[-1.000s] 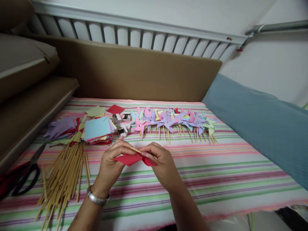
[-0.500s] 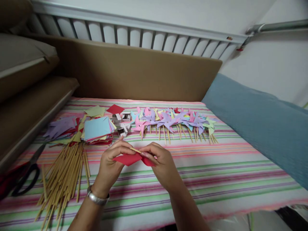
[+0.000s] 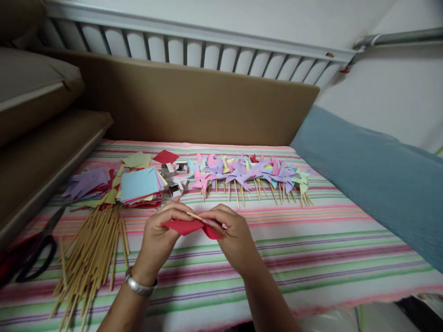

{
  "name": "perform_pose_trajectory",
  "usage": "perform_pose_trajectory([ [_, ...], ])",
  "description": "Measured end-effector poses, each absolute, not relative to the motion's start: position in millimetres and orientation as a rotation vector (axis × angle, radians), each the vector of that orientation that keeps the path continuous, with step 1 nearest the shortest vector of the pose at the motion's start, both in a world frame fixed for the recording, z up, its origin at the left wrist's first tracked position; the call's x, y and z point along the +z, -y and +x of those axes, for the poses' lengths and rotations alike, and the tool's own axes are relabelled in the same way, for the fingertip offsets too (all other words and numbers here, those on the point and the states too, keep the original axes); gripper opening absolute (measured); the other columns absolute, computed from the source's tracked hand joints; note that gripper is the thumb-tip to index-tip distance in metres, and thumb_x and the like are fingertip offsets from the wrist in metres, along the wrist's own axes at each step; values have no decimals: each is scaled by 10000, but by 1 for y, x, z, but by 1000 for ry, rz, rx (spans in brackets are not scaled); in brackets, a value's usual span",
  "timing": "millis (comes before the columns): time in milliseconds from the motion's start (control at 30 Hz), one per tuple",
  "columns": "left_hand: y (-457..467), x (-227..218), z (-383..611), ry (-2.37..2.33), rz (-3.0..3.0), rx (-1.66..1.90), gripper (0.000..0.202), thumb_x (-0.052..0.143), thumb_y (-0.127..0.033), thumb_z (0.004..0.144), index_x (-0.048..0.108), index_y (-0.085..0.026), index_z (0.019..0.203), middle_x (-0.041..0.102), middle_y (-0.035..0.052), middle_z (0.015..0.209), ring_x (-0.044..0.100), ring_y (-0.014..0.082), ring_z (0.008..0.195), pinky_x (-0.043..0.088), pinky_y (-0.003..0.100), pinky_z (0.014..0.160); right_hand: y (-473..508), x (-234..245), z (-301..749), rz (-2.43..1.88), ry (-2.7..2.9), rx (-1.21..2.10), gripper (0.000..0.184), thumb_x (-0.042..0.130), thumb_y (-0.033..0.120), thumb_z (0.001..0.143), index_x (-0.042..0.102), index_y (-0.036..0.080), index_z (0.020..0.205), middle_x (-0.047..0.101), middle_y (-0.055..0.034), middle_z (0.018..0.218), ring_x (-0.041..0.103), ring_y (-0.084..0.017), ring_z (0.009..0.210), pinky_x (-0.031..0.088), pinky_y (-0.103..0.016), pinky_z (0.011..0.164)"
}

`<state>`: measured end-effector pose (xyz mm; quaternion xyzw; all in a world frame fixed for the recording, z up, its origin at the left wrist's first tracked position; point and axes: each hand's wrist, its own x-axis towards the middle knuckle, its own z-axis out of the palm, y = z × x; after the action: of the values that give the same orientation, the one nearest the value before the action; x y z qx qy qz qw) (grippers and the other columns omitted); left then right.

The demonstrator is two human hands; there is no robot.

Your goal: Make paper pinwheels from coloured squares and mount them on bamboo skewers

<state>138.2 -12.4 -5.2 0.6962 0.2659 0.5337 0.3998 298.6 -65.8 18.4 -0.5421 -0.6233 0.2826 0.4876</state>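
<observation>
We hold a piece of red paper [image 3: 185, 227] between both hands, just above the striped cloth [image 3: 311, 258]. Our left hand [image 3: 157, 242] pinches its left end, thumb on top and fingers curled closed beneath. Our right hand [image 3: 235, 240] grips the right end the same way, fingers shut on the paper. A thin stick [image 3: 194, 216] shows between our two thumbs, touching the paper's upper edge; we cannot tell which fingers hold it. Just beyond our left fingertips lies a stack of paper squares [image 3: 140, 184], and to the left of that hand a bundle of sticks [image 3: 92, 253], with scissors [image 3: 34, 258] farther left. Beyond our right fingertips runs a row of pinwheels [image 3: 249, 173]. A bracelet [image 3: 138, 287] sits on our left wrist.
</observation>
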Motion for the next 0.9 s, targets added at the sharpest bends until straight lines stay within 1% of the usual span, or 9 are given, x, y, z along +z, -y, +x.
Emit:
perform_pose_trajectory([
  [200, 12, -4, 138, -662, 1733, 1350, 75, 635, -180, 760, 689, -224, 730, 685, 18, 802, 628, 172, 797, 318, 468, 1029, 67, 20, 296, -1285, 1499, 719, 195, 565, 181, 826, 726, 250, 911, 615, -29, 780, 598, -143, 729, 467, -252, 633],
  [367, 13, -4, 138, -650, 1700, 1370, 75, 643, -167, 751, 672, -222, 708, 687, 14, 783, 629, 174, 785, 323, 467, 1017, 68, 19, 296, -1269, 1482, 736, 236, 579, 108, 785, 729, 243, 907, 607, -25, 785, 603, -138, 730, 463, -249, 642],
  [533, 13, -5, 138, -639, 1707, 1383, 79, 642, -152, 753, 659, -217, 712, 689, 14, 788, 628, 170, 782, 317, 473, 1018, 68, 18, 295, -1283, 1490, 738, 307, 555, 48, 763, 726, 249, 920, 607, -19, 790, 596, -135, 735, 461, -247, 645],
  [900, 13, -6, 138, -662, 1725, 1400, 82, 643, -158, 753, 651, -219, 699, 691, 10, 779, 630, 172, 759, 325, 482, 1014, 69, 18, 295, -1253, 1501, 711, 335, 541, 41, 755, 720, 265, 931, 611, -18, 802, 603, -133, 740, 475, -247, 655],
])
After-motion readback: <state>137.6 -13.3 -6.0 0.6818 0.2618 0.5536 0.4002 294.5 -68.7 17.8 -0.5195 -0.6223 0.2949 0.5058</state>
